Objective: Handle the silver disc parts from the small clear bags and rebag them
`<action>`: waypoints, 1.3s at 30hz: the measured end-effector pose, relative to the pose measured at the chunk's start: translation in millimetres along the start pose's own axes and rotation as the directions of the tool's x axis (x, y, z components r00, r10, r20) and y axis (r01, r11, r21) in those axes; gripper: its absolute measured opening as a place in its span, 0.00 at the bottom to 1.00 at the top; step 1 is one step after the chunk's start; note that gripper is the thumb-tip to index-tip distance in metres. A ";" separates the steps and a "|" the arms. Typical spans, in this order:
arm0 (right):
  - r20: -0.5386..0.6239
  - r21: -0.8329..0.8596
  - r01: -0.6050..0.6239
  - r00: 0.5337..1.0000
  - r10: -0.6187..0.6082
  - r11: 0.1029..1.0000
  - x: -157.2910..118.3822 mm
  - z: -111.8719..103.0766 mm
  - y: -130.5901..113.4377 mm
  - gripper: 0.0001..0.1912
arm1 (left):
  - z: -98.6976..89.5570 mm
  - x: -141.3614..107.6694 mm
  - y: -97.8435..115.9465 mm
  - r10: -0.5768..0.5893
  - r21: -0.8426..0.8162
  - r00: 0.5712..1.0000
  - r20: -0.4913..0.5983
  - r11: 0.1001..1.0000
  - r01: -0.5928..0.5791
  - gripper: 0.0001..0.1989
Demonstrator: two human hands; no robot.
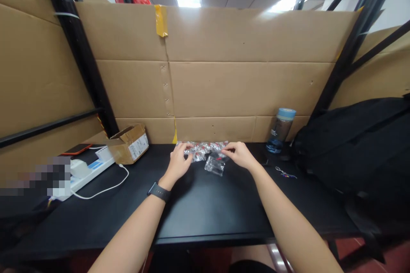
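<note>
At the back of the black table (214, 209) lies a row of small clear plastic packets (199, 155) with red and silvery bits inside. My left hand (180, 160), with a dark watch on its wrist, is at the row's left end, thumb and fingers apart; whether its fingertips touch a packet I cannot tell. On the other side, my right hand (239, 155) pinches the upper edge of a clear plastic bag (215, 164) with a small red mark. This bag overlaps the front of the row, and its lower part hangs or lies toward me.
An opened cardboard box (130, 144) and a white power strip (89, 175) with a cable stand left. On the right are a blue-lidded bottle (280, 131), a small keychain-like item (285, 173) and a large black backpack (355, 153). Cardboard panels (218, 85) wall the back.
</note>
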State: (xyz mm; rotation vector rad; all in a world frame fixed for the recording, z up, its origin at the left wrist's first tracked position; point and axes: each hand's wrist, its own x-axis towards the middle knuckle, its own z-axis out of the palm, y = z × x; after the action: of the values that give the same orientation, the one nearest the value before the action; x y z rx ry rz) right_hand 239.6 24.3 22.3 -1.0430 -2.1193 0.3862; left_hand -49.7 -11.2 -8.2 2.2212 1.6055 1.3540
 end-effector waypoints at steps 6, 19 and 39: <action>-0.078 0.031 0.047 0.996 -0.045 0.998 -1.5 -12.0 -7.8 0.09 | 3.2 -1.5 3.6 0.077 -0.034 0.989 0.128 0.997 -0.073 0.08; -0.317 0.657 -0.024 0.898 0.305 0.754 4.6 8.6 3.9 0.20 | 12.1 -5.5 7.7 0.023 -0.482 0.976 0.216 0.872 0.086 0.20; 0.121 0.618 -0.196 0.981 0.154 0.762 -6.2 69.1 -16.8 0.19 | -15.2 4.6 -24.9 -0.163 -0.421 0.949 0.271 0.866 0.269 0.25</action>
State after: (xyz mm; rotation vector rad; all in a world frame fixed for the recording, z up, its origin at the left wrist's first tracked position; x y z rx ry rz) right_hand 182.7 12.3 -19.1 -0.8232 -1.7331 1.1481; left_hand -77.9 -2.5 -9.3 1.7822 1.2542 1.2073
